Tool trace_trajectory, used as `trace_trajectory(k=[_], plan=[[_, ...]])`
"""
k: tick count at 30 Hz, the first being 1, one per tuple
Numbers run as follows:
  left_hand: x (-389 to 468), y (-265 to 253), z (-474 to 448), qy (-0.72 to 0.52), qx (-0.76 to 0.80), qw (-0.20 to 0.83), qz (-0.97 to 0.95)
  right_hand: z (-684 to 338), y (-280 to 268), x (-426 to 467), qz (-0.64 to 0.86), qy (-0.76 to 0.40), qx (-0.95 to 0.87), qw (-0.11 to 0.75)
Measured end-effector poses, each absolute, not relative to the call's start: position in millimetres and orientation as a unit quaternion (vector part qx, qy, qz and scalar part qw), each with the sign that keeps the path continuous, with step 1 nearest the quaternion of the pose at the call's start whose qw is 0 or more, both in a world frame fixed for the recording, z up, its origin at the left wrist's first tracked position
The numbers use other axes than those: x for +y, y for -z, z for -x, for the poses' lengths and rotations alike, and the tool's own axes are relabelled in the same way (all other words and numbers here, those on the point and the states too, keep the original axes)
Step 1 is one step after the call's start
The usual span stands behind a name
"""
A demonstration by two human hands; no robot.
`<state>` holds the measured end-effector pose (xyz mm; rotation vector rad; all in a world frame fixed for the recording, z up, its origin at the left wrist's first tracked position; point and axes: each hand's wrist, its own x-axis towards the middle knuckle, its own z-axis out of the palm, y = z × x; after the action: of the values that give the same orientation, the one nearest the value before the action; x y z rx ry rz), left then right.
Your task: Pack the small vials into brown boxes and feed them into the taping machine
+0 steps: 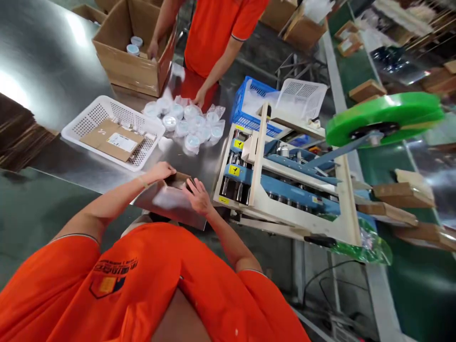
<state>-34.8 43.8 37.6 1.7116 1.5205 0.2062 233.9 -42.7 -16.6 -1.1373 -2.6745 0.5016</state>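
Observation:
A small cardboard box (177, 179) rests at the near edge of the metal table, its top side open. My left hand (161, 172) grips its left side, fingers bent over the edge. On the other side, my right hand (198, 196) holds the right wall with the fingers curled against it. Whitish contents inside the box are too blurred to name. Just beyond lie several round tubs wrapped in clear plastic (192, 121). To the left, a white perforated basket (74, 124) holds a flat cardboard piece with a white label (113, 139).
A co-worker (217, 38) across the table reaches into a large carton (128, 76) and touches the wrapped tubs. A taping machine (281, 175) with a green tape roll (384, 118) stands at right, before a green conveyor (409, 275). Stacked cardboard (21, 133) lies left.

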Motion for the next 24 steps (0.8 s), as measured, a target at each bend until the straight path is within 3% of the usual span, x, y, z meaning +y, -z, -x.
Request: trace_trajectory(k=[5, 8, 10, 12, 18, 21, 24], plan=[[62.6, -43.6, -40.3, -0.014, 0.515, 0.356, -0.780, -215.2, 10.4, -33.9, 0.378, -0.369, -0.838, 0.137], [60.4, -43.0, -44.6, -0.099, 0.456, 0.321, -0.824, -207.8, 6.2, -11.8, 0.437, -0.523, -0.703, 0.204], [59.6, -37.5, -25.7, -0.176, 0.496, 0.242, -0.815, -207.0, 6.1, 0.0, 0.464, -0.569, -0.627, 0.261], [56.3, -28.1, 0.9, -0.176, 0.559, 0.178, -0.791, -207.0, 7.4, 5.5, 0.473, -0.581, -0.587, 0.306], [27.8, -0.3, 34.8, -0.087, 0.414, 0.231, -0.876, -205.7, 11.3, 2.7, 0.468, -0.620, -0.518, 0.359], [28.2, 0.9, 11.6, -0.031, 0.391, 0.210, -0.896, -208.8, 6.2, 9.9, 0.464, -0.591, -0.576, 0.323], [31.5, 2.1, -11.1, -0.019, 0.462, 0.149, -0.874, -211.4, -10.5, 20.9, 0.506, -0.447, -0.696, 0.243]])
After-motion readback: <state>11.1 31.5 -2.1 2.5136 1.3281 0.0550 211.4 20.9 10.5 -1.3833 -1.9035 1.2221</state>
